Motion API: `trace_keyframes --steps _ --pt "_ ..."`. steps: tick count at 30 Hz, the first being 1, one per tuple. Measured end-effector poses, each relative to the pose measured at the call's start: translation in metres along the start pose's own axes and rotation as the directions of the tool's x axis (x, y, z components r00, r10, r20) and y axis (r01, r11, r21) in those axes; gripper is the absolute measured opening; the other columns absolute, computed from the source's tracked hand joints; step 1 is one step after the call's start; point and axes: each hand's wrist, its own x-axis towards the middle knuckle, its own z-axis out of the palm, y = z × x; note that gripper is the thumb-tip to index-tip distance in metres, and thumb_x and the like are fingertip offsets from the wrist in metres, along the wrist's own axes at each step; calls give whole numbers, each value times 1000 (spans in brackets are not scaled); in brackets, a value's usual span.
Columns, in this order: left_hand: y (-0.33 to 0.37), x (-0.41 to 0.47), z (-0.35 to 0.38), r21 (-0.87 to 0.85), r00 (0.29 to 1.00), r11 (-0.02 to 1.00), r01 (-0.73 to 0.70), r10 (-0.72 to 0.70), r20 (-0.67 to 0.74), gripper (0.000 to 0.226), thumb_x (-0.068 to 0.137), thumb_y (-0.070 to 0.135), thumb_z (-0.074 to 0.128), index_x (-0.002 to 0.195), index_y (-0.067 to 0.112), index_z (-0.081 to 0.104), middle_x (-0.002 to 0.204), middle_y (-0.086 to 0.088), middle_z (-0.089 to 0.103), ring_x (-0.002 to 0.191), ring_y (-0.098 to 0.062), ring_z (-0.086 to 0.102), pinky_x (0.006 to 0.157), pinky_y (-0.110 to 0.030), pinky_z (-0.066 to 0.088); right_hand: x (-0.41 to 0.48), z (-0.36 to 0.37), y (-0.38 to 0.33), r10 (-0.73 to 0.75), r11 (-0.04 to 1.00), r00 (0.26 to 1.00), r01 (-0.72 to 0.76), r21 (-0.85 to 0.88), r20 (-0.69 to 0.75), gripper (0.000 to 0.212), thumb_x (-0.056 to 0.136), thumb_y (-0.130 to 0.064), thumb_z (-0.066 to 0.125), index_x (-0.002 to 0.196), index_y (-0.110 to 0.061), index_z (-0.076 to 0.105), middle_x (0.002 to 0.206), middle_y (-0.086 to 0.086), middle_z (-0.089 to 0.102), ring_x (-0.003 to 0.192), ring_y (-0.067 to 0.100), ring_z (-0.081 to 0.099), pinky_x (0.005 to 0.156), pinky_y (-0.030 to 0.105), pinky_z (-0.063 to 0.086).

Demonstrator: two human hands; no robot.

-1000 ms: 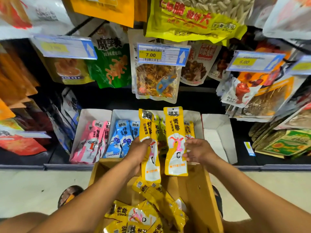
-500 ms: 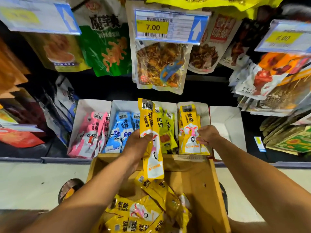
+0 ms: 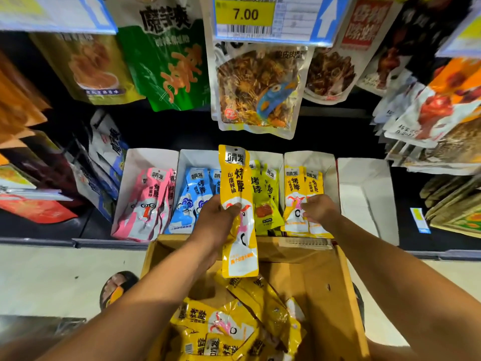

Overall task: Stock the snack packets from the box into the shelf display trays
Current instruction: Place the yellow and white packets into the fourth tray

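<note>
My left hand (image 3: 217, 217) grips a long yellow snack packet (image 3: 237, 204) upright above the open cardboard box (image 3: 325, 287), in front of the middle trays. My right hand (image 3: 318, 208) reaches into the white display tray (image 3: 330, 165) that holds yellow packets (image 3: 295, 188) and holds the front one there. Several more yellow packets (image 3: 223, 324) lie loose in the box below.
Further white trays on the bottom shelf hold pink packets (image 3: 147, 201), blue packets (image 3: 194, 196) and green packets (image 3: 264, 196). An empty-looking white tray (image 3: 367, 194) stands at the right. Hanging snack bags and a 7.00 price tag (image 3: 268, 19) crowd overhead. A sandalled foot (image 3: 115, 289) is left of the box.
My right hand carried its yellow packet forward and set it into the tray of yellow packets. My left hand stayed put with its packet. The camera moved closer to the shelf.
</note>
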Motion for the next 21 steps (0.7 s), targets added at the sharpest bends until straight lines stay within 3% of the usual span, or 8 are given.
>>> trace_keyframes --steps 4,9,13,15,17,19,21 --pt "1 -3 2 -8 1000 1000 7 -7 16 17 102 15 60 114 21 70 105 -1 79 95 -25 75 76 -37 59 -7 -11 0 -68 996 997 70 -61 28 4 83 -23 67 85 -26 66 100 11 74 99 32 71 87 47 59" --pt "5 -11 6 7 1000 1000 2 -2 29 20 102 17 58 117 22 70 110 1 78 98 -22 73 77 -35 57 -55 -29 -19 -104 995 994 104 -7 11 37 91 -14 68 127 -10 61 101 6 63 81 21 64 66 30 55" --pt "11 -22 10 -20 998 1000 3 -2 58 15 103 16 58 103 26 68 100 11 72 90 -7 64 75 -29 51 -104 -34 -37 -243 964 970 238 116 26 38 93 -15 70 128 -9 57 115 10 60 69 16 63 58 26 51" --pt "14 -27 12 -32 997 999 22 -20 73 13 102 18 61 96 29 64 92 15 69 89 -10 64 83 -36 53 -127 -30 -42 -347 935 937 342 97 33 38 93 -23 70 128 -21 57 124 5 59 77 19 68 66 34 58" --pt "15 -30 15 -44 997 998 37 -33 73 8 99 19 65 103 25 68 92 6 77 84 -18 71 84 -45 56 -151 -23 -46 -414 910 909 414 19 43 42 90 -40 71 129 -36 55 125 -9 58 92 17 69 80 43 60" --pt "16 -31 19 -65 997 997 43 -39 64 14 97 18 69 110 23 70 101 -3 79 84 -24 76 81 -51 61 -176 -12 -50 -449 893 891 450 1 63 56 87 -48 72 137 -40 49 129 -14 54 98 13 66 83 39 60" --pt "16 -32 23 -85 996 995 43 -36 76 14 96 17 70 109 23 69 107 -7 78 88 -27 75 75 -47 62 -201 -1 -55 -496 863 862 502 -54 101 72 83 -55 73 145 -39 41 136 -12 48 103 9 64 85 33 57"
